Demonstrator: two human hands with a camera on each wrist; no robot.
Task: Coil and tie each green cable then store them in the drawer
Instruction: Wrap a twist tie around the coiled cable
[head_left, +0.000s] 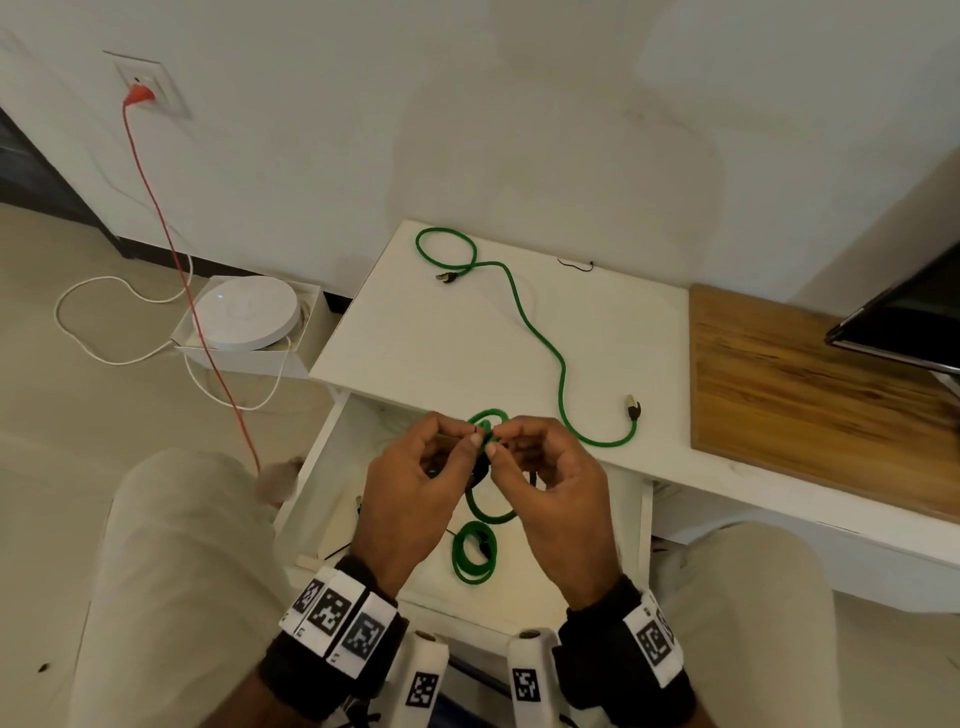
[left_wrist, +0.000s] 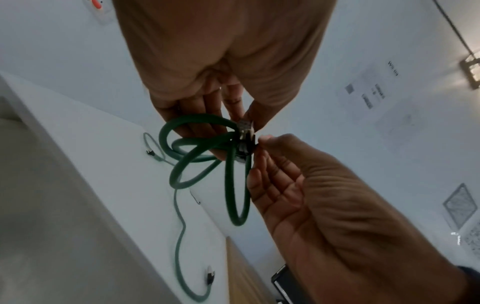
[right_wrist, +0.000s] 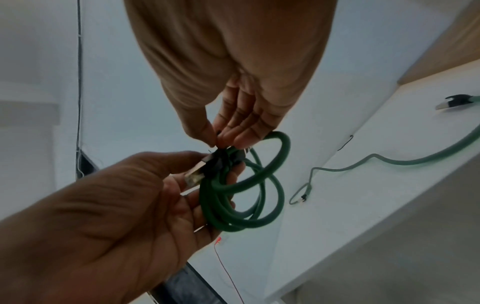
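Note:
Over the open white drawer (head_left: 319, 452) I hold a coiled green cable (head_left: 488, 418) between both hands. My left hand (head_left: 467, 434) grips the coil where its two connectors (right_wrist: 194, 176) lie together. My right hand (head_left: 497, 440) pinches a thin black tie (right_wrist: 210, 151) at that same spot. In the wrist views the coil's loops (left_wrist: 202, 154) hang below the fingers. A second coiled green cable (head_left: 472, 556) lies in the drawer. A third green cable (head_left: 540, 332) lies uncoiled on the white tabletop (head_left: 415, 322), with another black tie (head_left: 574, 265) near the wall.
A wooden board (head_left: 810, 395) and a dark screen (head_left: 909, 317) lie to the right of the tabletop. On the floor at the left sits a round white device (head_left: 247, 312) in a box. An orange cable (head_left: 171, 244) runs from the wall socket. My knees flank the drawer.

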